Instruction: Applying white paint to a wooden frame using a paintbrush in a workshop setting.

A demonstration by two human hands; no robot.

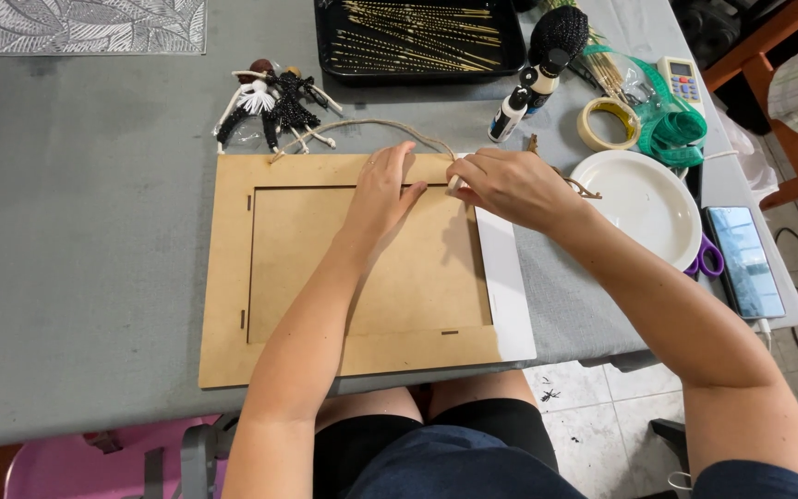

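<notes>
A brown fibreboard frame back [279, 268] lies flat on the grey table, with a white strip [505, 277] along its right side. My left hand [382, 189] rests on the frame's top edge, fingers pressing down. My right hand [510, 185] pinches a length of tan twine [362, 127] at the top right corner of the frame. The twine loops away to the left along the frame's upper edge and trails right past my wrist.
Small bead-and-wire dolls [274, 102] lie beyond the frame. A black tray of thin sticks [417, 37], a glue bottle [510, 113], a tape roll [607, 123], a white plate [644, 199], purple scissors [706, 259] and a phone [743, 261] sit to the right.
</notes>
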